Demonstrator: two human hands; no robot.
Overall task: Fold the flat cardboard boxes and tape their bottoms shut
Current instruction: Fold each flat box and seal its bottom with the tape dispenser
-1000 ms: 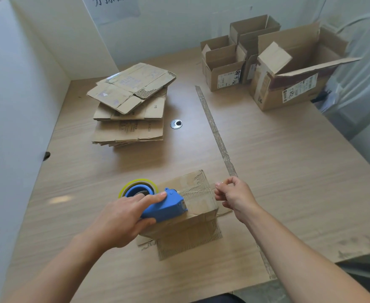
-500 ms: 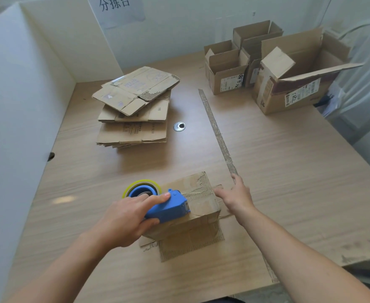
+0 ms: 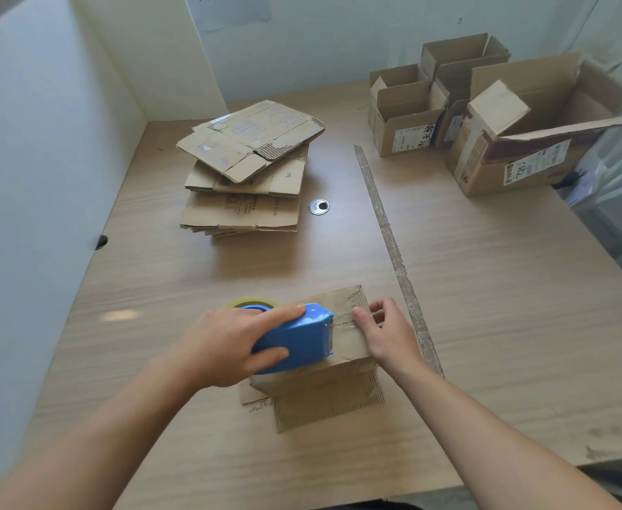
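Seen from the person's head, two bare forearms reached in from the bottom edge toward a small cardboard box [image 3: 338, 380]. It stood on the near middle of a pale wood-grain table [image 3: 522, 325], its closed bottom turned upward and one ribbed, corrugated flap splayed flat on the table toward the viewer. The left hand [image 3: 228, 344] had its grip wrapped round a blue plastic tape dispenser [image 3: 302, 336], forefinger stretched along the top and thumb on the near side. It pressed the dispenser's front edge onto the box's upturned face, probably so the tape would lie tight along the seam. A yellow-edged roll [image 3: 252, 302] peeked out behind the knuckles. The right hand [image 3: 386, 336] had its fingers curled over the box's right edge, its grip pinning the box and, it seemed, the end of a glossy strip of clear tape [image 3: 342, 327] just beside the dispenser, likely to stop both from sliding. Farther off, a worn, greyish strip [image 3: 390, 244] ran away across the table. A small metal disc [image 3: 318, 206] lay just beside a messy stack of flat cardboard boxes [image 3: 247, 178], creased and scuffed, not yet folded. At the far right stood several folded boxes [image 3: 405, 119] with open tops and printed labels, apparently finished. White partition walls [image 3: 44, 178] closed in the left and back.
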